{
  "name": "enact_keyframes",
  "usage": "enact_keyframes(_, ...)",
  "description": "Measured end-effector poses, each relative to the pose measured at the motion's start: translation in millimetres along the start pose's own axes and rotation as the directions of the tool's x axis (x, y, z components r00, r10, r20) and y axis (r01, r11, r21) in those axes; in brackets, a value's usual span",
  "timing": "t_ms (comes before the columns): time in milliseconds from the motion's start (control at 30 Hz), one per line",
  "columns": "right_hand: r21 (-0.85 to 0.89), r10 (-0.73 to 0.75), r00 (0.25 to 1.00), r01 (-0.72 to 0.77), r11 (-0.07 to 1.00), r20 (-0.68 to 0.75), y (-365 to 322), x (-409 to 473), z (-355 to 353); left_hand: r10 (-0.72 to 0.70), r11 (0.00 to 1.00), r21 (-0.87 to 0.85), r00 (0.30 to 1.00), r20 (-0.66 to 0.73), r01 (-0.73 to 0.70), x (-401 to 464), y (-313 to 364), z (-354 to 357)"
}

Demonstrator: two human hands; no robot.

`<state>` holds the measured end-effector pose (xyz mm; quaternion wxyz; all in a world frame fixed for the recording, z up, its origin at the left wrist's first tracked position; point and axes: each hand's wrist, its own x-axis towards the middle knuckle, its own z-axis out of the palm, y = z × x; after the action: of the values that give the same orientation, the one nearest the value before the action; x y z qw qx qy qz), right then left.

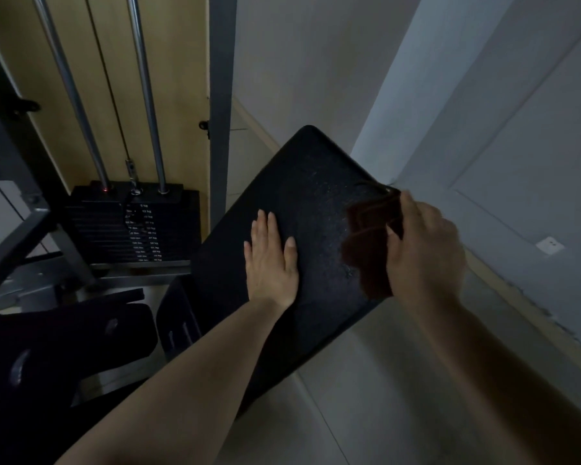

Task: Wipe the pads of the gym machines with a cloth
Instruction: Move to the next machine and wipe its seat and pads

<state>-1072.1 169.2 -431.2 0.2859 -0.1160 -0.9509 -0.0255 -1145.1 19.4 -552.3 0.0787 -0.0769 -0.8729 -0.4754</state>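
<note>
At centre frame the left hand (271, 260) lies flat on the pad (316, 182), while the right hand (423, 250) pinches the cloth (366, 250) at its right edge, where a loose grip could drop it.

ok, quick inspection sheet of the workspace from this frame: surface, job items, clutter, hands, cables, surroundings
Surface: black pad, tilted, pale specks across its middle.
Job's things: brown cloth lies on the pad's right part.
Clutter: nothing seen on the pad.
Grippers: left hand rests flat on the pad, fingers straight; right hand grips the cloth at the pad's right edge.
Cables: one thin cable runs down to the weight stack, between two chrome guide rods.
Surroundings: grey machine frame, pale wall with a socket, tiled floor; dim light.
</note>
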Motion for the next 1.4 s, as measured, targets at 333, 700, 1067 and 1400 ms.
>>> enact_keyframes(333,0.331,0.269,0.927,-0.175,0.927,-0.261,-18.8,-49.5,39.0,0.125,0.992,-0.011,0.992,-0.023,-0.126,-6.6,-20.3,4.4)
enact_keyframes(700,0.489,0.291,0.890,-0.091,0.867,-0.350,-30.8,-74.2,66.9,0.252,0.968,0.007,0.968,-0.019,-0.251,-5.2,-31.4,5.2)
enact_keyframes(1067,0.512,0.273,0.888,-0.050,0.858,-0.370,-64.8,-124.3,104.8,0.495,0.869,0.027,0.869,0.002,-0.495,-10.0,-69.5,3.9)
enact_keyframes(1400,0.428,0.257,0.903,-0.093,0.899,-0.344,-118.5,-209.7,164.4,0.502,0.865,0.016,0.865,0.003,-0.502,-20.6,-86.3,5.3)
